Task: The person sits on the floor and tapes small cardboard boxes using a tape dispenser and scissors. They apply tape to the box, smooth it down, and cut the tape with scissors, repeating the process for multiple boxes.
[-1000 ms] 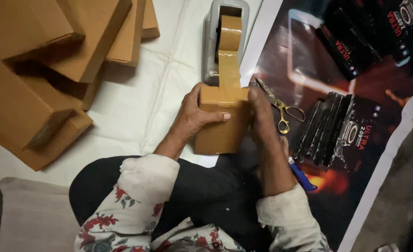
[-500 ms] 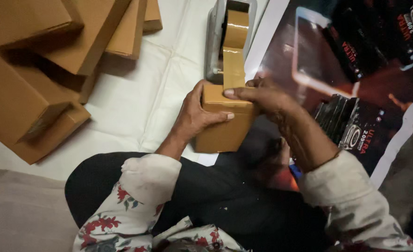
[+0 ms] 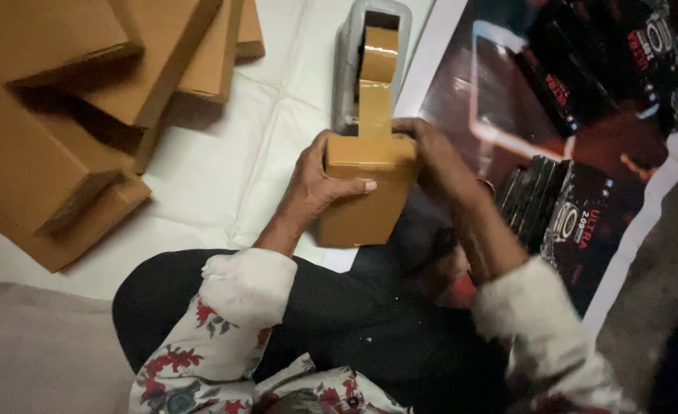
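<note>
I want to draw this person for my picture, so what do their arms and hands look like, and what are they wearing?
Both hands are bare, with no gloves. The left hand comes out of a white sleeve printed with red flowers and dark leaves, pushed up so the forearm shows. The right hand has a matching white sleeve, blurred here, so its pattern is hard to make out. No rings or watch show clearly.

- A heap of flat brown cardboard boxes [image 3: 70,115] lies at the upper left, overlapping one another.
- A white padded sheet [image 3: 216,169] covers the floor under them.
- A dark glossy poster [image 3: 584,100] is spread at the right.
- Small black packets [image 3: 554,211] stand in a row on the poster.
- Bare grey floor [image 3: 661,291] shows at the right edge.
</note>
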